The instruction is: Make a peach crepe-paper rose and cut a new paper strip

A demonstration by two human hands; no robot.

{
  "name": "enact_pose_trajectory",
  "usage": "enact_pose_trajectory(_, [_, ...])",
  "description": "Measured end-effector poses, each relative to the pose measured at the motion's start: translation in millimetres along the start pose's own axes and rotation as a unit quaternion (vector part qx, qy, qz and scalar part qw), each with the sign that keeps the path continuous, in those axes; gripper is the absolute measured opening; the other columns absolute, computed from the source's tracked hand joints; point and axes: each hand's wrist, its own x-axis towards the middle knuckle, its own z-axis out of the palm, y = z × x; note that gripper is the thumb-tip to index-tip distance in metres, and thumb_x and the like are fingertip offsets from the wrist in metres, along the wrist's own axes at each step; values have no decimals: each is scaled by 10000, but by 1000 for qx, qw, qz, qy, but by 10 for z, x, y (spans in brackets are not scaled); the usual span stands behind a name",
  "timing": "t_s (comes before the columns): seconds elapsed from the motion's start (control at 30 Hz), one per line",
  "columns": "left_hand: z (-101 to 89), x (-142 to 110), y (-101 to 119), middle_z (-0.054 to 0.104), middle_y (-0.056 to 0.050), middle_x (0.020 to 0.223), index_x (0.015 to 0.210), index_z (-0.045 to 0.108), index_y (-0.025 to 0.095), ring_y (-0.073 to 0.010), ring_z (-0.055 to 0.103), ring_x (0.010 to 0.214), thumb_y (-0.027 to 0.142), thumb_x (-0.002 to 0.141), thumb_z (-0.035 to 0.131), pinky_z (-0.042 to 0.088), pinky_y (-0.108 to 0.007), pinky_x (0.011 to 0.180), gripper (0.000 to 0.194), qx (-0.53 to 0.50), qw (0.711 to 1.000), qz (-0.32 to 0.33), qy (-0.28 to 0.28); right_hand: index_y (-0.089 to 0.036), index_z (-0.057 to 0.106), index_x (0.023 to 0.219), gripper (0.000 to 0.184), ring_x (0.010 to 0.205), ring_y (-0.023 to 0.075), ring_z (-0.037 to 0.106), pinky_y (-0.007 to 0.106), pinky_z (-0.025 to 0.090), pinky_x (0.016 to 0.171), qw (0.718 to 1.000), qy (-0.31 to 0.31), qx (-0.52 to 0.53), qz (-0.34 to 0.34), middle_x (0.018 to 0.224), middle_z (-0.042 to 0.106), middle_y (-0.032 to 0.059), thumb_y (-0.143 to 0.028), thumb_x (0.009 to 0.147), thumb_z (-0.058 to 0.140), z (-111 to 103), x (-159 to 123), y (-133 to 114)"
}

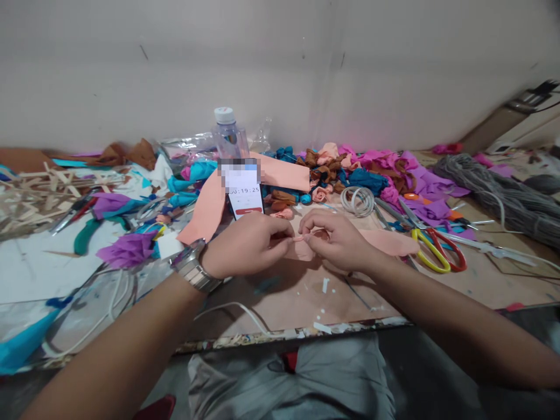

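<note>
My left hand (249, 242), with a metal watch at the wrist, is closed in a pinch on a peach crepe paper strip (301, 251). Thumb and fingers of my right hand (330, 236) pinch the same paper close beside the left fingertips. The paper looks gathered where the fingertips meet, and part of it is hidden by the hands. What seems to be its long flat end (389, 241) runs out to the right, under my right wrist. Just behind the left hand stands a phone (245, 195) with a timer on its screen. Peach paper pieces (205, 210) lie around the phone.
Yellow and red-handled scissors (437, 251) lie at right, near a grey yarn bundle (494, 195). A clear tape roll (356, 201) sits before a heap of crepe paper flowers (332, 166). A plastic bottle (227, 137) stands behind. Green-handled pliers (86, 236) and wooden sticks (44, 186) are at left.
</note>
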Motion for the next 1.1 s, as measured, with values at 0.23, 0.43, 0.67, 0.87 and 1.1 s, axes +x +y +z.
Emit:
enact_pose_trajectory(0.23, [-31,-25,-72,659,-17,757,931,678,169,-140,560,644,422,951,523,340,-258,591,298,-68,996,-19,-62,-188,597,796,84,818,192,580,324,422,758,1000,4,-24,-17,860,657,45,-112,796,563,-14,14,2])
enact_pose_trajectory(0.43, [-6,-4,-95,600,-6,714,828,644,158,-127,513,638,525,1012,380,335,-259,595,488,-122,989,-7,-85,-194,596,802,111,819,188,579,317,422,752,999,1,-24,-30,861,654,37,-90,786,561,-16,8,-10])
enact_pose_trajectory(0.67, [-10,17,-103,647,-17,777,913,668,166,-138,554,680,491,1006,420,343,-259,606,419,-108,990,-1,-91,-206,592,809,103,829,196,583,329,433,766,999,2,-32,-36,864,655,37,-105,800,571,-24,2,-1])
enact_pose_trajectory(0.87, [-59,10,-157,651,-20,814,909,655,165,-147,563,724,479,997,438,368,-262,641,392,-110,990,-2,-85,-198,600,802,106,821,192,594,321,441,749,999,15,-40,-27,877,669,46,-103,787,556,-56,0,15])
enact_pose_trajectory(1.1, [-80,17,-234,641,-4,788,934,681,168,-132,538,687,351,934,532,349,-236,598,237,-103,988,-8,-113,-197,592,771,103,792,191,596,318,432,733,997,28,-49,-44,839,673,46,-112,752,537,-79,21,1])
